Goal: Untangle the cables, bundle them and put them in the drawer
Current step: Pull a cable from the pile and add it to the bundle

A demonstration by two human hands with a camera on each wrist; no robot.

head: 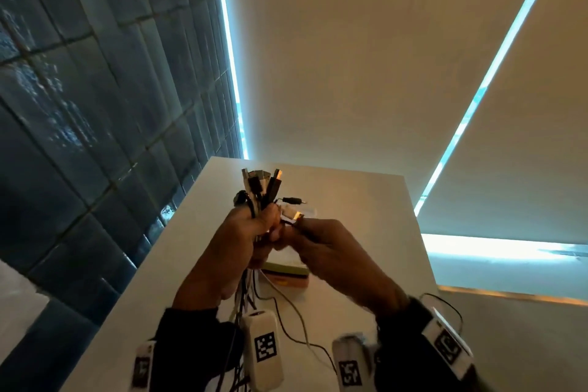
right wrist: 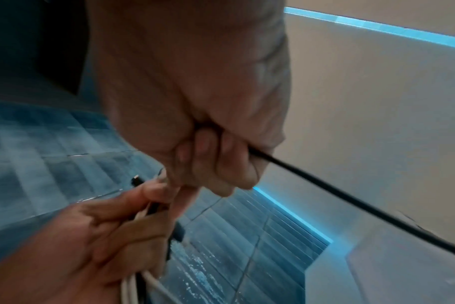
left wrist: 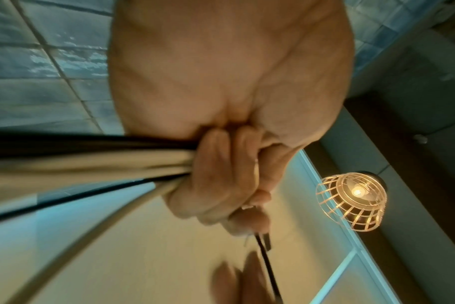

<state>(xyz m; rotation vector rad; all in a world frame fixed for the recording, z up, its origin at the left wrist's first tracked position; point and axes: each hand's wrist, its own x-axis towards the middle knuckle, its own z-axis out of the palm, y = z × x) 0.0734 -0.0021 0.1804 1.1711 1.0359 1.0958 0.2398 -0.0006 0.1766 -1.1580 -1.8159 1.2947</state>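
My left hand (head: 254,226) grips a bunch of black and white cables (head: 259,184) upright above the white table, their plugs fanned out above the fist. In the left wrist view the fingers (left wrist: 218,170) curl tight round the black and white strands (left wrist: 91,158). My right hand (head: 305,232) sits just to the right, touching the left, and pinches one black cable (right wrist: 351,203) that runs out of its fist; a white plug with a metal tip (head: 294,215) pokes out beside it. Loose cable ends (head: 286,312) trail down onto the table. No drawer is in view.
A white table (head: 350,200) stands against a blue tiled wall (head: 79,105). A small stack of flat pads (head: 286,270) lies on it under my hands. Beige blinds (head: 366,57) hang behind. A wire-cage lamp (left wrist: 351,201) glows overhead.
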